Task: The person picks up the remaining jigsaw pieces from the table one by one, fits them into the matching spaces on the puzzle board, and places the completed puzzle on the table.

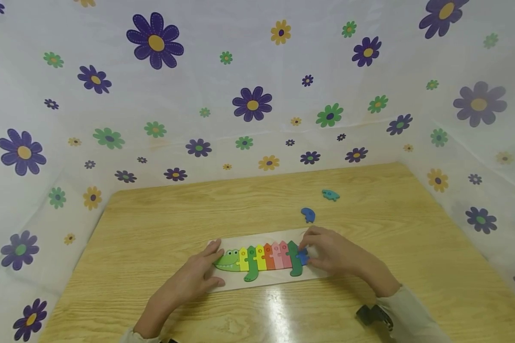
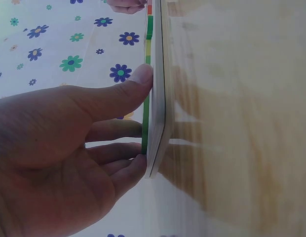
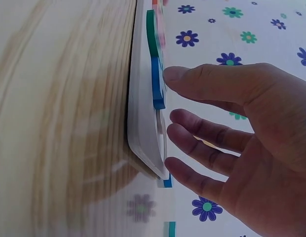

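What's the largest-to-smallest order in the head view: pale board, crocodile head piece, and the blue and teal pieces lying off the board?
1. Pale board
2. Crocodile head piece
3. Blue piece and teal piece: too alike to rank, and the teal one lies farther away.

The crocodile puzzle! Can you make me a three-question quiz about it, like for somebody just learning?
1. Which hand is beside the crocodile's head?

2. What colours are the two loose pieces on the table beyond the white board?
A) red and pink
B) blue and teal
C) both yellow

3. True or false: the right hand has its fingertips at a yellow piece.

Key:
1. The left hand.
2. B.
3. False; they are at the blue tail piece, next to the dark green leg piece.
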Available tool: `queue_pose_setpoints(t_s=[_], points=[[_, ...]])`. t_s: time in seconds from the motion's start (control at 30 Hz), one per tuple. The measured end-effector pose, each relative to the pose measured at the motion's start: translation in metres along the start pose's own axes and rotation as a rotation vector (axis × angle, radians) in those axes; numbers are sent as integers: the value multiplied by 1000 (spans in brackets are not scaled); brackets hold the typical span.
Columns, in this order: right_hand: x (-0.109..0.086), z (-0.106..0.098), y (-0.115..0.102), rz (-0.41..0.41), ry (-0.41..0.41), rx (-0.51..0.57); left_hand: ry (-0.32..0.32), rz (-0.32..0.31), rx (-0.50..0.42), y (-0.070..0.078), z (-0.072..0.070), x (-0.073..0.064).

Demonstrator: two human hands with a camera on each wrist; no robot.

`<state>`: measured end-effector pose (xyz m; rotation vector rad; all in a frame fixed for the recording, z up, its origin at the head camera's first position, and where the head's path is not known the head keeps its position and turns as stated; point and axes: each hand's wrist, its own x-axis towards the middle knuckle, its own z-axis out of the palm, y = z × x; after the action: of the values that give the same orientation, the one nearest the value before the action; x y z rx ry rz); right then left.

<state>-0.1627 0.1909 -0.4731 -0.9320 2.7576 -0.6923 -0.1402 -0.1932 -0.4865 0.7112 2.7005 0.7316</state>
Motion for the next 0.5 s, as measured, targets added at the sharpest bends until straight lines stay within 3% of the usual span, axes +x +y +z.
queue_pose_setpoints(t_s=[0.5], points=[[-1, -4, 5, 5, 30, -3, -10, -19, -9, 0, 1, 1]])
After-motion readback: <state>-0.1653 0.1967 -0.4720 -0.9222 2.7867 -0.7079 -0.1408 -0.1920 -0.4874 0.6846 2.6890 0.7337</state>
